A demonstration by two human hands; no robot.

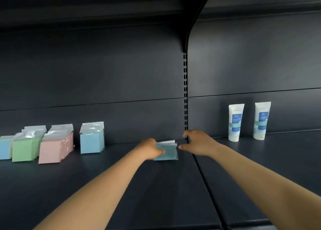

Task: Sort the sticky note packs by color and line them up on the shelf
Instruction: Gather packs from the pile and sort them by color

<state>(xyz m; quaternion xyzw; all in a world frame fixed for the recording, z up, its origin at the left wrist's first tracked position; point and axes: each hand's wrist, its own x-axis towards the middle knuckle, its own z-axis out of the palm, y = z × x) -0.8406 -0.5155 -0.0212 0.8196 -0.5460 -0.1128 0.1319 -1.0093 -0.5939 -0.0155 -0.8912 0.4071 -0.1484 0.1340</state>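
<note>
A teal-blue sticky note pack [169, 152] stands on the dark shelf [156, 186] near the middle, leaning slightly. My left hand [149, 149] grips its left side. Just to the right of the pack, my right hand [198, 142] hovers with fingers spread, holding nothing. Further left stand upright rows of packs: a light blue row [91, 142], a pink row [52, 149], a green row [24, 149], and another blue pack [4, 149] at the frame's left edge.
Two white tubes with blue labels [235, 123] [261, 121] stand upright on the right shelf section. A slotted upright post [185, 94] divides the two back panels. A seam [205, 186] runs between the shelf boards. Another shelf hangs overhead.
</note>
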